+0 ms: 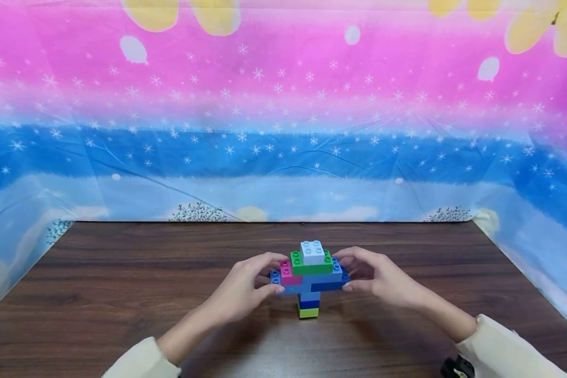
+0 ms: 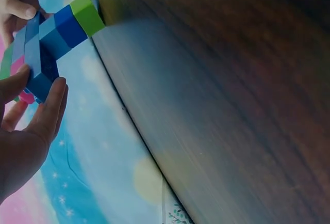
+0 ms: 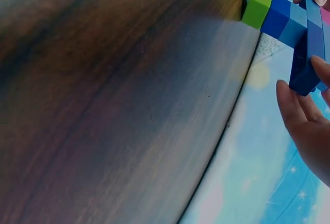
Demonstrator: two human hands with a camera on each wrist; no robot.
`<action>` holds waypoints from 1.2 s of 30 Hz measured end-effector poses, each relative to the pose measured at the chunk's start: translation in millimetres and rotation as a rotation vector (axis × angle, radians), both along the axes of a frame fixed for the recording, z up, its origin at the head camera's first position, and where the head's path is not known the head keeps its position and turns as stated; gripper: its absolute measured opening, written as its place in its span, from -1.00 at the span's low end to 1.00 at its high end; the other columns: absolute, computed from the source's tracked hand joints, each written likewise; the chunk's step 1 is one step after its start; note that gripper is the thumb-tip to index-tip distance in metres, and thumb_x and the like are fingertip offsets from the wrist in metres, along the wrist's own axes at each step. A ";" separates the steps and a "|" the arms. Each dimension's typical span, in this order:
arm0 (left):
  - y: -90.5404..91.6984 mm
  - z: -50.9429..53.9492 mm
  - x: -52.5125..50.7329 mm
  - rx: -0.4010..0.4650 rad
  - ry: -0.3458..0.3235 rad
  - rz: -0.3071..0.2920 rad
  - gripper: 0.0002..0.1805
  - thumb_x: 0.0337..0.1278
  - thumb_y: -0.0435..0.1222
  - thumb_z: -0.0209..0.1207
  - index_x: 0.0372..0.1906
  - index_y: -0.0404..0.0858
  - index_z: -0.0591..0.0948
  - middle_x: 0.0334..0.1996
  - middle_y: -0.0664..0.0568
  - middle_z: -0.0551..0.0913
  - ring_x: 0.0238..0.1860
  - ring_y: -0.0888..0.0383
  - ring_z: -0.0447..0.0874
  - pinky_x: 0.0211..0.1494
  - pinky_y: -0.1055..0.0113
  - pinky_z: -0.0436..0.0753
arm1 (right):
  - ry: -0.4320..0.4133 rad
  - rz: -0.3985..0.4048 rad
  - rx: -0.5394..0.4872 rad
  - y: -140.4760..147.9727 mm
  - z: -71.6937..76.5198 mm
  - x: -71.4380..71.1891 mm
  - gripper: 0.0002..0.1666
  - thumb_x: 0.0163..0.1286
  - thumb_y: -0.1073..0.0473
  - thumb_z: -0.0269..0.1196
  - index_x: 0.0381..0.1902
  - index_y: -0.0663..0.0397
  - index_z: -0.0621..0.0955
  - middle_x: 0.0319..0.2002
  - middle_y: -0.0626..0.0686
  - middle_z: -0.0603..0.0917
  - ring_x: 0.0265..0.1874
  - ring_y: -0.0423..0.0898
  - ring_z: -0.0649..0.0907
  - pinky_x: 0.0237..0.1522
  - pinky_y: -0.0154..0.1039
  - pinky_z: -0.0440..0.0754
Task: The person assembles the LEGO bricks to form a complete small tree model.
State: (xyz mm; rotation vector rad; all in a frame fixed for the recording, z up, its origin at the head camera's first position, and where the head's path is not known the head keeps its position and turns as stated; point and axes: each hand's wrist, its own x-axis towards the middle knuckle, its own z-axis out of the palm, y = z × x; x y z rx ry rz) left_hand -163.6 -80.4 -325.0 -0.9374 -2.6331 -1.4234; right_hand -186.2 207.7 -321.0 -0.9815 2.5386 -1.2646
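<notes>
A toy building-brick structure (image 1: 302, 283) stands upright between the two hands. Its narrow stem has a lime brick (image 2: 87, 15) at the bottom, then a dark blue brick (image 3: 277, 16) and a lighter blue one. Above spreads a wide layer of blue bricks, with a pink brick (image 1: 290, 274) on the left, a green brick (image 1: 312, 268) over the middle and a white brick (image 1: 313, 253) on top. The left hand (image 1: 241, 286) grips the left end of the wide layer, thumb in front. On its right end, the right hand (image 1: 387, 275) pinches the dark blue brick, fingers behind.
The dark wood-grain table (image 1: 123, 294) reflects the lime base. A pink and blue snowflake-patterned cloth (image 1: 283, 131) hangs along the back and both sides. Beneath the right sleeve (image 1: 505, 346) shows a small black device (image 1: 457, 366).
</notes>
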 end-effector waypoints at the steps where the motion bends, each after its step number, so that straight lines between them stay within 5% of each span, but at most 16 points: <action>1: -0.3 -0.6 -1.7 0.000 0.002 0.005 -0.53 0.04 -0.47 0.21 0.12 -0.31 0.43 -0.06 -0.15 0.55 -0.12 0.04 0.58 -0.13 0.37 0.56 | -0.007 -0.006 -0.006 0.0 -0.7 -2.2 -0.42 0.18 0.30 0.28 0.17 0.08 0.39 -0.08 0.06 0.57 -0.11 -0.06 0.57 -0.12 -0.19 0.54; 10: -2.7 -2.6 -15.1 -0.004 -0.040 0.068 -0.42 -0.08 -0.54 0.26 0.15 -0.30 0.40 -0.06 -0.20 0.55 -0.07 -0.06 0.56 -0.12 0.25 0.58 | -0.017 -0.036 -0.021 -4.9 -6.8 -18.4 -0.46 0.23 0.21 0.25 0.17 0.00 0.39 -0.10 0.03 0.59 -0.11 -0.08 0.58 -0.11 -0.16 0.51; 16: -3.2 -5.6 -23.1 -0.082 -0.031 0.123 -0.40 -0.08 -0.51 0.28 0.17 -0.29 0.41 -0.04 -0.19 0.55 -0.05 -0.05 0.54 -0.08 0.13 0.55 | -0.040 -0.031 -0.027 -9.9 -11.8 -26.9 -0.50 0.27 0.21 0.22 0.16 0.07 0.40 -0.10 0.12 0.59 -0.11 -0.01 0.58 -0.13 -0.15 0.52; 24: -7.9 -8.4 -30.4 -0.162 -0.060 0.114 -0.44 0.00 -0.44 0.25 0.18 -0.34 0.40 -0.03 -0.18 0.56 -0.07 -0.02 0.56 -0.06 0.15 0.54 | -0.075 -0.056 -0.003 -15.5 -21.0 -32.9 -0.50 0.26 0.21 0.23 0.15 0.12 0.42 -0.03 0.14 0.55 -0.06 0.01 0.54 -0.09 -0.17 0.51; 31: -9.2 -11.0 -33.8 -0.220 -0.145 0.174 -0.48 -0.05 -0.41 0.29 0.12 -0.32 0.49 -0.08 -0.11 0.60 -0.09 0.08 0.55 -0.09 0.19 0.54 | -0.170 -0.031 -0.010 -21.4 -29.4 -32.1 -0.68 0.29 0.25 0.19 -0.02 0.27 0.48 -0.18 0.13 0.56 -0.26 -0.05 0.62 -0.21 -0.24 0.56; 36: -11.2 -14.5 -34.3 -0.222 -0.151 0.162 -0.52 -0.08 -0.39 0.32 0.05 -0.31 0.54 -0.11 -0.11 0.63 -0.12 0.09 0.59 -0.14 0.21 0.55 | -0.239 -0.005 -0.037 -22.3 -33.8 -31.5 -0.72 0.31 0.34 0.13 -0.05 0.37 0.46 -0.17 0.20 0.53 -0.29 0.00 0.64 -0.23 -0.24 0.59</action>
